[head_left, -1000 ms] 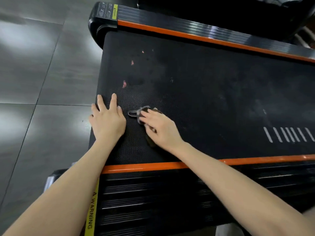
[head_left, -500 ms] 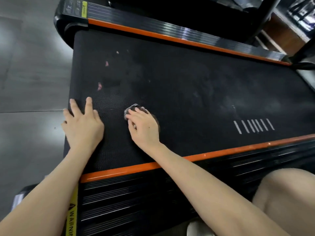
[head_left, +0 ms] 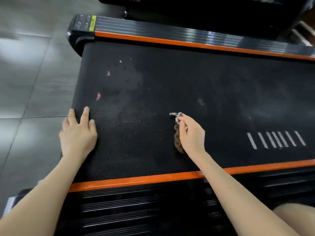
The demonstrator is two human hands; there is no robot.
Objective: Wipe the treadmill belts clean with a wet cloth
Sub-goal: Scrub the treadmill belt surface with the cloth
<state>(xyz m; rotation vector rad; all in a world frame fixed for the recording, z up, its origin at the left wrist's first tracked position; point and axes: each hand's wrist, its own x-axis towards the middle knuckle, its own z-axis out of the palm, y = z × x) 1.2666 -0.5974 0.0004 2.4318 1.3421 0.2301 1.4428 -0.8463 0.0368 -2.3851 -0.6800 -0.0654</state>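
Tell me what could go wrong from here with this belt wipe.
1. The cloth is bunched small in the right hand, so each pass covers little. The pink flecks near the end of the belt could be missed.
2. The left hand presses flat at the belt's end edge. If the belt slides under the push, that hand might slip off toward the floor.

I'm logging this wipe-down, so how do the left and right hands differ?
The left hand lies flat on the belt, at its end, fingers straight, holding nothing. The right hand grips the brown cloth with curled fingers, nearer the white stripes. Both are bare and over the belt.
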